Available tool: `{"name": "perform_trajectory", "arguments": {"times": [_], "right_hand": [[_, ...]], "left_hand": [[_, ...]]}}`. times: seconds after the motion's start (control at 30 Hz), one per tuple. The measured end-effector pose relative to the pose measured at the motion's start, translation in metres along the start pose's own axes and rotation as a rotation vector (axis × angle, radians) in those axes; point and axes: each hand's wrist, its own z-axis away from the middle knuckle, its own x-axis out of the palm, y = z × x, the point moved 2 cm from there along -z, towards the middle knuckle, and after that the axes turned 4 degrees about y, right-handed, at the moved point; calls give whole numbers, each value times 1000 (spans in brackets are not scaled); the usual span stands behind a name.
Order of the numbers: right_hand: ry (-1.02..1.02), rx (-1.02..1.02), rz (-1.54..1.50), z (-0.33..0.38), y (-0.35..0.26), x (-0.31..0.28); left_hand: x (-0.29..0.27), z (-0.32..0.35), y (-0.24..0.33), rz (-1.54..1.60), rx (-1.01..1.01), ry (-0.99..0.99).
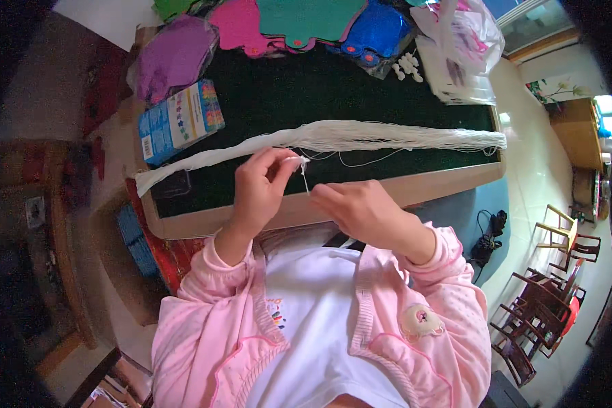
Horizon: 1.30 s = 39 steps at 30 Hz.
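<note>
Left hand is pinching one small white knotted string, right hand fingertips pressed together at its dangling end, both nearside of one long white thread skein. Skein's blocking the way to one blue-and-white cardboard box behind its left half, one white plastic bag behind its right.

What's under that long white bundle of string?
Dark green tabletop shows on both sides of the white bundle of string, so it seems to lie on that. The strip right beneath is covered; I can't see if anything's hidden.
</note>
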Motion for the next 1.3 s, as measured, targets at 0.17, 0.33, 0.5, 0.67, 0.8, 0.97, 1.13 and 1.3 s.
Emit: {"name": "perform_trajectory", "arguments": {"times": [0.17,0.33,0.5,0.67,0.8,0.97,1.13,1.3], "right_hand": [[217,-217,-68,-25,31,-5],[13,-94,36,-12,37,40],[75,-230,39,-29,-13,14],[169,-57,-96,-43,27,25],[54,-88,-14,-21,17,45],[136,-159,51,-35,-1,6],[101,-87,-115,-29,29,21],[152,-216,7,-25,-2,12]], "left_hand": [[12,17,8,381,-152,-325],[-4,10,13,523,-217,-89],[-20,13,-3,305,-94,-193],[-23,20,13,482,-92,-180],[-21,14,0,374,-148,1],[-31,3,4,8,158,-74],[-20,4,9,583,-148,-185],[-27,-2,4,225,6,-161]]}}
